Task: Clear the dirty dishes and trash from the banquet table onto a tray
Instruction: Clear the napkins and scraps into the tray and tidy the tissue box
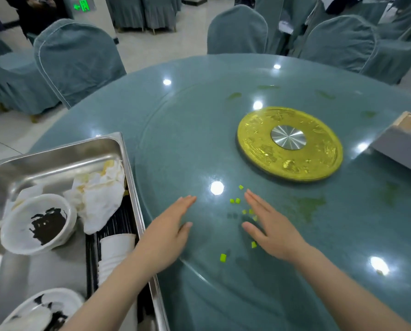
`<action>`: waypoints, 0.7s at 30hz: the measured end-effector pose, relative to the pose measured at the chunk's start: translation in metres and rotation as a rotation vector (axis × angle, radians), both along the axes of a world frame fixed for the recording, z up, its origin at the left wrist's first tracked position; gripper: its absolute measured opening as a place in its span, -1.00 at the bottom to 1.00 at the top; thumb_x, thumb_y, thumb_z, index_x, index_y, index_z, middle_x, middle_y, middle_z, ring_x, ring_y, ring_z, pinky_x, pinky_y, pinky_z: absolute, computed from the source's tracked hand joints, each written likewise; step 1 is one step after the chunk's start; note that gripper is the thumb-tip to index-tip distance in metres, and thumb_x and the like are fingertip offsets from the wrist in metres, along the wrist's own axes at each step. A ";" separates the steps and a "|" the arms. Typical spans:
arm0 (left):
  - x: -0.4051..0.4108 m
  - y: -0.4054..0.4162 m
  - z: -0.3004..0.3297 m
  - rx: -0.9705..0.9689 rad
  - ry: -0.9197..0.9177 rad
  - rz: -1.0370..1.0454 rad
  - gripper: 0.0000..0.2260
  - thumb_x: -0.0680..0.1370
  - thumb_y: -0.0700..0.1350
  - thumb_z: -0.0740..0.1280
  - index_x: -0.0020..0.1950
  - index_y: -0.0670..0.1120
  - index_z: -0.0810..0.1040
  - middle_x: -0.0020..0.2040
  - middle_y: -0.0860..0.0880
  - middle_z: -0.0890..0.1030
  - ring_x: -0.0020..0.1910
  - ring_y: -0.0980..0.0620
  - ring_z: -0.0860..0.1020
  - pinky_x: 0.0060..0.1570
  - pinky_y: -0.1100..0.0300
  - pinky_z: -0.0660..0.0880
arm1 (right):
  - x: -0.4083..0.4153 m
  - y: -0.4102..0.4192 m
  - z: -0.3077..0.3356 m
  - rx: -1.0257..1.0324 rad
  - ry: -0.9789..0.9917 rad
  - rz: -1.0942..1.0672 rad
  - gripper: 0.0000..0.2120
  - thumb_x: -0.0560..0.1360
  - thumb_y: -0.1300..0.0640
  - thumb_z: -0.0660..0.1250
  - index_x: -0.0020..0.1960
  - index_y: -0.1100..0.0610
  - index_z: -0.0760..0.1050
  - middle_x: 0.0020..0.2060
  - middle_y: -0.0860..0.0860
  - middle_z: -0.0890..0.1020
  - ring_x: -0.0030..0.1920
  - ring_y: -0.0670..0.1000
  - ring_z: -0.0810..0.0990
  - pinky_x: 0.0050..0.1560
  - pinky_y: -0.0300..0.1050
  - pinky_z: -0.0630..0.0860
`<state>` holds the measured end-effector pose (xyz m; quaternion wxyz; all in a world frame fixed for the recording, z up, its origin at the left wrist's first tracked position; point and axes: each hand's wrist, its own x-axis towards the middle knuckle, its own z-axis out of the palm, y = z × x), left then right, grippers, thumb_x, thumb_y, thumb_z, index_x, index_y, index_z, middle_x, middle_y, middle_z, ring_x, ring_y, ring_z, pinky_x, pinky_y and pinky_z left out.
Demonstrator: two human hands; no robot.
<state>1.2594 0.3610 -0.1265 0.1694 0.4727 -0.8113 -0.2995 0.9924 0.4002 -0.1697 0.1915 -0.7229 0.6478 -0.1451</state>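
Two bare hands are seen low in the frame, laid flat over the glass-covered teal tabletop (pixel 176 120) with fingers straight and together, nothing held. Left hand (pixel 170 231) is placed at lower centre, just right of the tray rim; right hand (pixel 270 225) is angled toward it from the lower right, palms turned partly inward.

Several small green food scraps (pixel 238 200) are scattered on the glass between and around the hands; some lie right against the right hand's fingers, and one larger piece (pixel 223 257) is found nearer the bottom of the frame. Greenish smears (pixel 307 206) are noted on the glass to the right of the right hand.

One stainless steel tray (pixel 128 163) is recorded at lower left, beside the tabletop edge. Held in it: a white disposable bowl (pixel 15 235) with dark residue, crumpled stained napkins (pixel 99 194), a white paper cup (pixel 116 244) lying on its side on a dark ribbed item, and a second soiled white dish (pixel 44 306) at the bottom edge, partly cut off.

One gold turntable disc (pixel 254 139) with a silver centre hub (pixel 288 137) is set at centre right. One grey box (pixel 400 144) is entered at the right edge, partly out of frame. Chairs with teal covers (pixel 78 60) are ranged round the far side, across the upper frame.
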 end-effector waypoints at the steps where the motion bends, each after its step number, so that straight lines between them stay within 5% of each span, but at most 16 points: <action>1: -0.006 0.002 -0.003 0.016 -0.033 -0.054 -0.46 0.61 -0.08 0.24 0.54 0.02 0.11 0.48 0.20 0.12 0.48 0.28 0.01 0.23 0.65 -0.20 | 0.003 -0.004 0.000 -0.023 -0.038 0.012 -0.38 0.57 -0.05 0.21 0.54 0.04 0.06 0.50 -0.20 0.03 0.49 -0.24 0.02 0.34 -0.53 -0.12; 5: -0.045 0.020 -0.022 0.137 -0.285 -0.255 -0.05 0.47 0.27 0.31 0.56 -0.05 -0.27 0.53 0.11 -0.25 0.50 0.17 -0.26 0.43 0.32 -0.23 | 0.002 -0.035 -0.004 -0.073 -0.033 -0.019 -0.47 0.58 0.03 0.21 0.51 0.11 0.19 0.52 -0.07 0.16 0.50 -0.10 0.11 0.44 -0.31 0.00; 8: -0.067 0.027 -0.031 0.124 -0.508 -0.252 0.02 0.45 0.33 0.28 0.54 -0.14 -0.32 0.54 -0.10 -0.35 0.52 -0.04 -0.32 0.48 0.06 -0.23 | 0.006 -0.054 -0.008 0.005 -0.012 0.031 -0.55 0.63 0.09 0.10 0.50 0.11 0.21 0.52 -0.05 0.17 0.52 -0.10 0.06 0.48 -0.24 0.00; 16: -0.062 0.035 -0.055 -0.060 -0.561 -0.214 -0.29 0.62 0.21 -0.01 0.52 -0.11 -0.35 0.47 -0.08 -0.44 0.44 -0.02 -0.43 0.43 0.16 -0.33 | 0.003 0.039 -0.018 -0.094 -0.091 0.190 -0.59 0.61 0.16 0.11 0.45 0.16 0.32 0.46 -0.02 0.29 0.50 -0.10 0.13 0.48 -0.27 -0.11; 21: -0.073 0.050 -0.059 -0.056 -0.454 -0.101 -0.27 0.61 0.21 0.04 0.52 -0.12 -0.33 0.53 -0.07 -0.35 0.46 0.02 -0.39 0.37 0.22 -0.37 | -0.001 0.092 -0.011 -0.145 -0.347 -0.034 -0.67 0.52 0.34 0.24 0.23 0.11 0.57 0.20 -0.14 0.57 0.30 -0.25 0.41 0.39 -0.30 0.26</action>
